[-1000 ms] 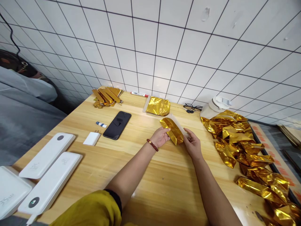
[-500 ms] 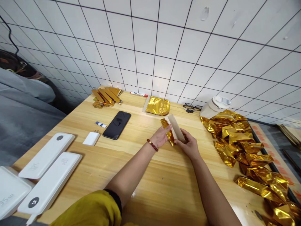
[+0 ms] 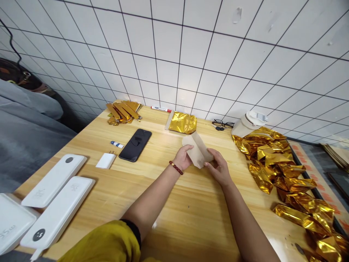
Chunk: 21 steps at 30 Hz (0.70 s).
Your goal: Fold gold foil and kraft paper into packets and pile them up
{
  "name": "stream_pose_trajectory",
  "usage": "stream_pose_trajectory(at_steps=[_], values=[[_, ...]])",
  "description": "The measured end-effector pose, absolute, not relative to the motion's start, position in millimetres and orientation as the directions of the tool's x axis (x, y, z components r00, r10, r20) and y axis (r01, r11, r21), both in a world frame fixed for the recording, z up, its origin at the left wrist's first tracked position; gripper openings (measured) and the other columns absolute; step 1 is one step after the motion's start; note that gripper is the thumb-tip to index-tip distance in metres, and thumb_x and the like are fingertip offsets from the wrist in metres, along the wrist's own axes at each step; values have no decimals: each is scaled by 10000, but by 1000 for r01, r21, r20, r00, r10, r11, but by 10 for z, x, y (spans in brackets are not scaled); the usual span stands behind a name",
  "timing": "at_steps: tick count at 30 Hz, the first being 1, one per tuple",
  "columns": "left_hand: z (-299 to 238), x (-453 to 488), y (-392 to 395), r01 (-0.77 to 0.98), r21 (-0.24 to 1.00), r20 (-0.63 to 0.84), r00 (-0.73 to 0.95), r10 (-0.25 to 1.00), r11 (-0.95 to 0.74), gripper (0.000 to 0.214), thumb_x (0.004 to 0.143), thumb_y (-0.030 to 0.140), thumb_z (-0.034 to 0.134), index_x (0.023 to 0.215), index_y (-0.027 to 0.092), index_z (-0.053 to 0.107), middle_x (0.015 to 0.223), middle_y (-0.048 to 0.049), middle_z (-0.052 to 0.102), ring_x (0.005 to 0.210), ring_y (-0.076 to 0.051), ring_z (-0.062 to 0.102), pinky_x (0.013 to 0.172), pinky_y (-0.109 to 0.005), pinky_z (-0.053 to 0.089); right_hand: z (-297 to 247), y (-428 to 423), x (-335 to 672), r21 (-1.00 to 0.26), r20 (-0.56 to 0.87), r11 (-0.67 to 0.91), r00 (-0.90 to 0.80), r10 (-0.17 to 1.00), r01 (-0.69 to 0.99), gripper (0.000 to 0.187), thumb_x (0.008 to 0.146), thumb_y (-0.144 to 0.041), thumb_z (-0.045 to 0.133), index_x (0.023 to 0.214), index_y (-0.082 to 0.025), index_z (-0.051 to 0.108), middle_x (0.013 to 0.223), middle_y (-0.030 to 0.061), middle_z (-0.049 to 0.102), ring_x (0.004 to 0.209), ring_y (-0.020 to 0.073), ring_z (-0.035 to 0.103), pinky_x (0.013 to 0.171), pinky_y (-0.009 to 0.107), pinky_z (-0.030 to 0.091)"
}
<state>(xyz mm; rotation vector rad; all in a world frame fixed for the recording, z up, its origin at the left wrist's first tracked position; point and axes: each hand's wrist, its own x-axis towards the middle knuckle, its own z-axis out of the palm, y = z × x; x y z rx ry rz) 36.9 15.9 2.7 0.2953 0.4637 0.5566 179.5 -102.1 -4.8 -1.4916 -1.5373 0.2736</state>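
A creased sheet of paper [image 3: 196, 150], pale beige on the side facing me, is held between both hands just above the wooden table [image 3: 188, 222]. My left hand [image 3: 184, 157], with a dark red bead bracelet [image 3: 176, 167] at the wrist, pinches its left edge, thumb on top. My right hand [image 3: 218, 166] grips the right edge between thumb and fingers. A fold line runs down the sheet between them. Behind it lies a stack of gold foil paper [image 3: 182, 122] with a pale margin. Folded gold foil pieces [image 3: 275, 156] are heaped along the right side.
Gold strips [image 3: 124, 112] lie at the far left corner, near a marker [image 3: 161, 108]. A black phone [image 3: 135, 145], white charger [image 3: 105, 160] and white power banks [image 3: 57, 214] occupy the left. Glasses [image 3: 223, 124] and a white cup [image 3: 249, 123] stand by the tiled wall.
The left part of the sheet has opened out flatter, so its gold side no longer shows and only the beige side faces me. Both hands have stayed nearly in place.
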Motion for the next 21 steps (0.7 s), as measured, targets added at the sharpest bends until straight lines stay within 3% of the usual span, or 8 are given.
stream_pose_trajectory(at_steps=[6, 11, 14, 17, 21], values=[[37, 388, 151, -390, 358, -381, 769, 514, 848, 338, 893, 215, 453, 1133, 43, 618, 995, -159, 723, 953, -254, 678, 1014, -450, 431, -101, -1029, 1790, -771, 397, 186, 231, 888, 609, 587, 800, -374, 689, 1345, -255, 505, 1283, 101, 593, 1177, 272, 557, 1002, 450, 448], [84, 369, 153, -480, 344, -196, 804, 562, 807, 634, 880, 602, 424, 1275, 124, 556, 1174, -156, 670, 1143, -286, 601, 1067, -465, 380, -218, -985, 1814, -916, 246, 60, 437, 865, 397, 549, 816, -397, 653, 1321, -233, 512, 1188, 97, 644, 1038, 232, 622, 849, 387, 530], [142, 333, 168, -521, 300, -194, 787, 586, 799, 754, 839, 705, 370, 1304, 135, 536, 1239, -152, 637, 1218, -295, 548, 1085, -460, 360, -249, -955, 1837, -961, 196, 66, 491, 849, 270, 550, 811, -399, 646, 1312, -222, 507, 1052, 80, 681, 888, 193, 650, 760, 337, 544], [174, 316, 170, -539, 297, -179, 780, 600, 788, 673, 875, 626, 410, 1325, 136, 516, 1260, -146, 626, 1236, -292, 534, 1093, -464, 350, -237, -942, 1845, -974, 191, 83, 555, 809, 213, 577, 792, -394, 660, 1314, -211, 494, 999, 76, 684, 831, 182, 649, 727, 320, 542], [135, 345, 144, -481, 374, -190, 797, 574, 792, 478, 880, 308, 542, 1324, 134, 510, 1217, -132, 653, 1179, -262, 583, 1083, -445, 369, -205, -948, 1838, -967, 226, 94, 628, 745, 236, 582, 796, -377, 654, 1322, -206, 476, 1055, 95, 676, 859, 190, 653, 759, 332, 541]])
